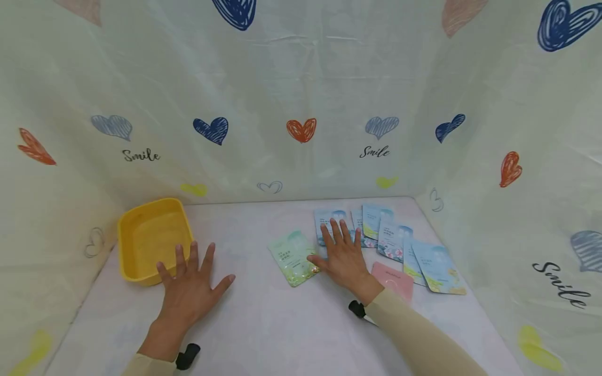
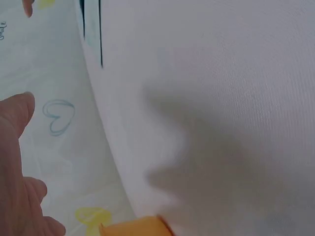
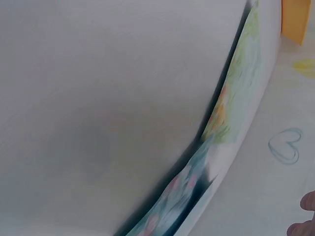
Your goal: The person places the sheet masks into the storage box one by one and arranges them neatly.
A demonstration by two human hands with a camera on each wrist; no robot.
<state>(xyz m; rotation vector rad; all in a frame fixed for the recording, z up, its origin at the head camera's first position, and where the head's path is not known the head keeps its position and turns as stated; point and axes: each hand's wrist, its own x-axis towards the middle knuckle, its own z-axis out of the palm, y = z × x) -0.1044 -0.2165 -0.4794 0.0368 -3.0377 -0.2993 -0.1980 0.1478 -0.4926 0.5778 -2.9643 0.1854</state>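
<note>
My left hand (image 1: 188, 292), fingers spread, is held over the table just right of a yellow plastic bin (image 1: 155, 240); its fingertips overlap the bin's near right side in the head view. Fingers of my right hand (image 1: 345, 261) are spread too, between a green sachet (image 1: 292, 258) and a loose group of blue sachets (image 1: 395, 239). A pink packet (image 1: 395, 279) lies partly behind my right wrist. Neither hand holds anything. In the right wrist view the green sachet (image 3: 238, 83) lies flat; the left wrist view catches the bin's edge (image 2: 140, 227).
The white table (image 1: 254, 313) is enclosed by a pale cloth backdrop (image 1: 263, 89) printed with hearts and "Smile". Another blue sachet (image 1: 437, 266) lies near the table's right edge, overlapping its neighbour.
</note>
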